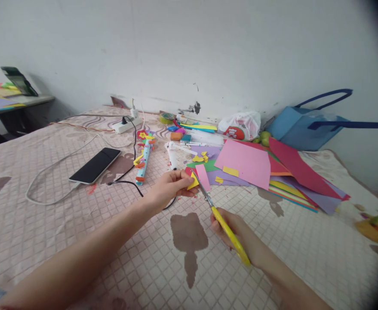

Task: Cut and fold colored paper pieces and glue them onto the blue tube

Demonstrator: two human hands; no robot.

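My left hand [172,185] pinches a small piece of yellow paper [193,181] near the middle of the view. Yellow-handled scissors [229,234] are held in my right hand [235,230], their blades pointing up and to the left. The blades lie against the right edge of the yellow piece. Just beyond is a pink paper strip [202,177] on the table. Small yellow scraps [201,158] lie on purple paper behind my left hand.
A phone [95,165] with a white cable and a decorated blue stick [143,161] lie to the left. A power strip [127,125] is behind them. Coloured sheets [245,161] and a blue bag [305,127] are at the right.
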